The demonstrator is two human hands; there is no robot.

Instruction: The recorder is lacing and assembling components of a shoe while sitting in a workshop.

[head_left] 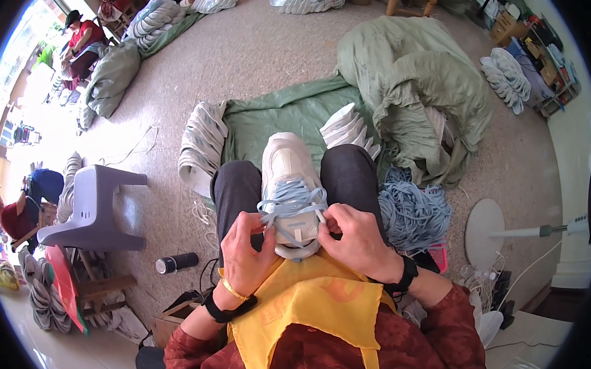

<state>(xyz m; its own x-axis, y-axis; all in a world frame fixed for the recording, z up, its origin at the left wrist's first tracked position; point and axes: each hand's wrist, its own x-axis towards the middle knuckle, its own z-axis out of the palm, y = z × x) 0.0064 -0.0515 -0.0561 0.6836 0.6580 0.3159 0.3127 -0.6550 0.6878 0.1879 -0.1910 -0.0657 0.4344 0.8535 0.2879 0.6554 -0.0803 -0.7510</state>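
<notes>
A white sneaker (pixel 285 150) stands between my knees with its toe pointing away from me. Light blue shoelace (pixel 294 191) criss-crosses its front and hangs in loose loops at both sides of the tongue (pixel 298 230). At the shoe's left side, my left hand (pixel 244 252) is closed, thumb and fingertips pinching the lace. My right hand (pixel 359 241) pinches a lace loop at the right side of the opening. The fingertips partly hide the lace ends. A yellow apron (pixel 303 298) covers my lap.
Stacked white shoe parts (pixel 203 143) lie on a green cloth (pixel 279 110) ahead. A blue lace heap (pixel 411 207) and a large green sack (pixel 409 63) are at right, near a fan stand (pixel 486 228). A grey plastic chair (pixel 97 207) and a black bottle (pixel 176 263) stand left.
</notes>
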